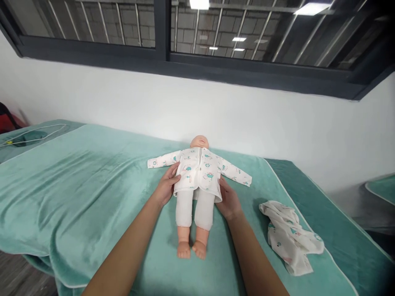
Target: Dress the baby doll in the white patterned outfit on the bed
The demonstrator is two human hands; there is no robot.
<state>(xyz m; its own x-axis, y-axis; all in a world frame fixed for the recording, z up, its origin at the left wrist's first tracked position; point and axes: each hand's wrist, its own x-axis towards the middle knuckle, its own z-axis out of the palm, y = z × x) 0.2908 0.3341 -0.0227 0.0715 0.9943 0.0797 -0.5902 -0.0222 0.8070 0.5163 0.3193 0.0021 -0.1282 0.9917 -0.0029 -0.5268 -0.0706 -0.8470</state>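
A baby doll (199,142) lies on its back on the green bed cover, head towards the wall. It wears a white printed baby jacket (188,168), fastened at the middle of the front, and white leggings (184,207); its feet are bare. Both jacket sleeves stretch out sideways, and no doll hands show at the cuffs. My left hand (168,184) grips the jacket's left side at the waist, thumb on top. On the opposite side my right hand (228,198) holds the jacket's edge, its fingers partly hidden beneath the cloth.
A crumpled white printed garment (291,238) lies right of the doll. The green cover (101,176) has folds at the left and hangs over the bed's front edge. Behind the bed are a white wall (129,102) and a dark-framed window (197,68). A white cord (58,125) lies far left.
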